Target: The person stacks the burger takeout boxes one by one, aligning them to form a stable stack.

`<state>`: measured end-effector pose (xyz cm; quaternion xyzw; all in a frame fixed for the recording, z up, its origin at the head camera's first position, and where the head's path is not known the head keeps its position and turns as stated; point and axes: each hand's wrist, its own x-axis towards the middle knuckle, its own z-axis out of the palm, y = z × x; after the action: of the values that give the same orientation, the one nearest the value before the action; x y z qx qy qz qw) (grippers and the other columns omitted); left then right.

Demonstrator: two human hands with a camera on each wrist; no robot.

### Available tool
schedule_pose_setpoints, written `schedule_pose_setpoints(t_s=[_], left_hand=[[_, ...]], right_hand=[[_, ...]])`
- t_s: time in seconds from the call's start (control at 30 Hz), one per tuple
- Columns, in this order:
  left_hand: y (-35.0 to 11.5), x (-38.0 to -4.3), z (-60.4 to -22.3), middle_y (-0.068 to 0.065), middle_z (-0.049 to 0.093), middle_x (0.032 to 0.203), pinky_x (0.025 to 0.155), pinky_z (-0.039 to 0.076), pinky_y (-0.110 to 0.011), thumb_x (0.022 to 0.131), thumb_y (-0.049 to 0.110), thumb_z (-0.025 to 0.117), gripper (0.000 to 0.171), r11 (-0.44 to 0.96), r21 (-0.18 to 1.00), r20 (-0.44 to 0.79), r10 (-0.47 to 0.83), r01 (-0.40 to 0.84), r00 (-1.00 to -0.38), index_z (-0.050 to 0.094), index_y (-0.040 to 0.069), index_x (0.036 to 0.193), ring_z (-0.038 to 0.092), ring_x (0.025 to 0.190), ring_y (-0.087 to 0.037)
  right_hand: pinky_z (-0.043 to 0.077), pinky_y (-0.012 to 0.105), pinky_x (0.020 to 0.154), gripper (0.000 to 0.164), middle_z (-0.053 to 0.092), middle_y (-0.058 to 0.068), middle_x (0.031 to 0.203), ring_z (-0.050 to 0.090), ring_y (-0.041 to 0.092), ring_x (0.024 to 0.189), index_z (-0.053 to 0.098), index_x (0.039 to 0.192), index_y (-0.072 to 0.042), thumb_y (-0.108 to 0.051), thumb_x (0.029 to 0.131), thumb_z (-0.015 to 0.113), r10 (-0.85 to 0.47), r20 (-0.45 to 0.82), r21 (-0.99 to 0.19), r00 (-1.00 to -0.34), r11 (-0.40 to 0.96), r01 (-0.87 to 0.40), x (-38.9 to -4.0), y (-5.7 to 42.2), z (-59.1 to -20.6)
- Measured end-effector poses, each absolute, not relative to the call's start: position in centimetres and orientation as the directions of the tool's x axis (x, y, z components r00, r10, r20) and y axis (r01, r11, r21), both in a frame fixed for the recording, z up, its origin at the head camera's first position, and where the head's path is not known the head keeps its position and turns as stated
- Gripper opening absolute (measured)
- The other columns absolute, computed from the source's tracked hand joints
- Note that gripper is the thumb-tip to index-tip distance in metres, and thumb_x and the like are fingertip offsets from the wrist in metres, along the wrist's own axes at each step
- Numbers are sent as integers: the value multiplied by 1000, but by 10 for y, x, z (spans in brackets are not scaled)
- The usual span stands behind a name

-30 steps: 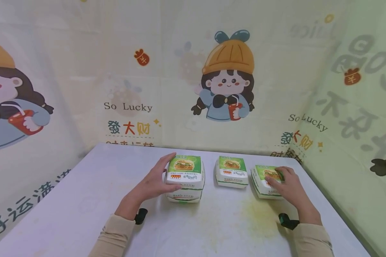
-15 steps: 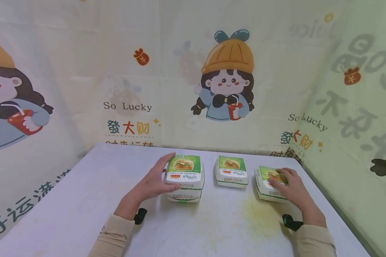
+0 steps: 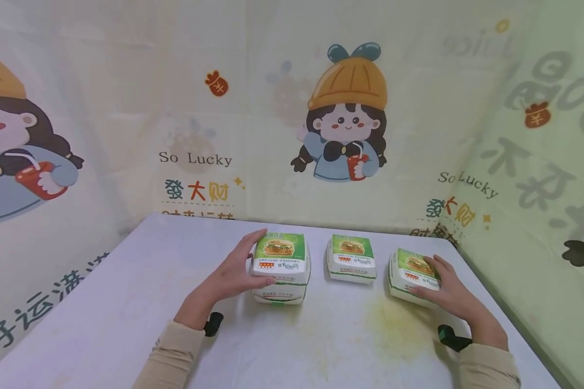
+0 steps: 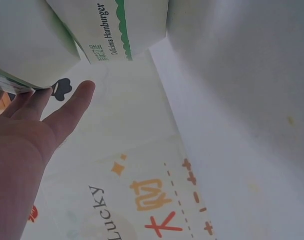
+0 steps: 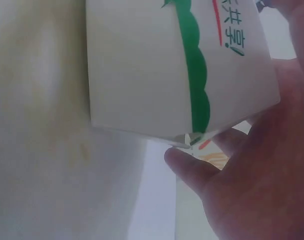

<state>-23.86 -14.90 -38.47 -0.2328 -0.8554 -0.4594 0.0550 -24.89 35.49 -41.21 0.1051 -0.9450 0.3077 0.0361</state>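
Observation:
Two white-and-green burger boxes stand stacked left of centre. My left hand (image 3: 229, 276) holds the upper burger box (image 3: 279, 259) from its left side, thumb at the front and fingers reaching to the back. The lower burger box (image 4: 137, 30) sits directly beneath it on the table. At the right, my right hand (image 3: 450, 292) grips another burger box (image 3: 413, 273) on its right side, thumb in front and fingers behind. That box stands slightly turned on the table. In the right wrist view, its white side (image 5: 137, 70) fills the upper middle.
A further burger box (image 3: 351, 259) stands alone between the stack and the right-hand box. The white table (image 3: 321, 346) has a yellowish stain (image 3: 399, 324) at right. A printed cloth (image 3: 263, 135) hangs behind the table and along both sides.
My right hand has moved right, and its burger box has shifted right and turned slightly. My left hand stays at the stack; the middle box stands where it was.

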Motion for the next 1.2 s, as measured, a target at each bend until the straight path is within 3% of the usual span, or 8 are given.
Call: schedule_pose_setpoints(t_s=[0.27, 0.57, 1.0, 1.2], left_hand=[[-150, -239, -387, 2, 28, 159, 111, 40, -51, 73, 32, 88, 105, 479, 765, 293, 338, 432, -894, 23, 26, 156, 36, 139, -21], [-149, -239, -384, 1, 27, 160, 111, 41, -51, 73, 35, 88, 106, 478, 763, 295, 342, 435, -892, 22, 26, 156, 36, 139, -22], [-150, -239, -386, 4, 28, 159, 111, 40, -50, 73, 33, 88, 106, 475, 777, 274, 334, 412, -902, 23, 25, 156, 35, 140, -20], [-150, -239, -384, 1, 28, 160, 111, 40, -52, 73, 33, 88, 106, 461, 775, 295, 340, 432, -893, 23, 25, 156, 35, 140, -23]], right_hand=[[33, 66, 96, 96, 9, 35, 156, 23, 54, 134, 25, 151, 1, -40, 82, 77, -155, 137, -563, -978, 800, -205, -248, 353, -413], [33, 69, 95, 99, 4, 33, 158, 20, 55, 135, 21, 152, 0, -40, 81, 77, -147, 105, -579, -984, 795, -181, -250, 353, -415], [37, 61, 92, 98, 12, 35, 154, 32, 50, 126, 25, 152, 1, -42, 81, 78, -123, 126, -549, -984, 818, -172, -249, 353, -413], [36, 63, 92, 99, 12, 35, 154, 30, 52, 128, 25, 152, 1, -44, 81, 78, -121, 160, -540, -980, 820, -189, -248, 353, -409]])
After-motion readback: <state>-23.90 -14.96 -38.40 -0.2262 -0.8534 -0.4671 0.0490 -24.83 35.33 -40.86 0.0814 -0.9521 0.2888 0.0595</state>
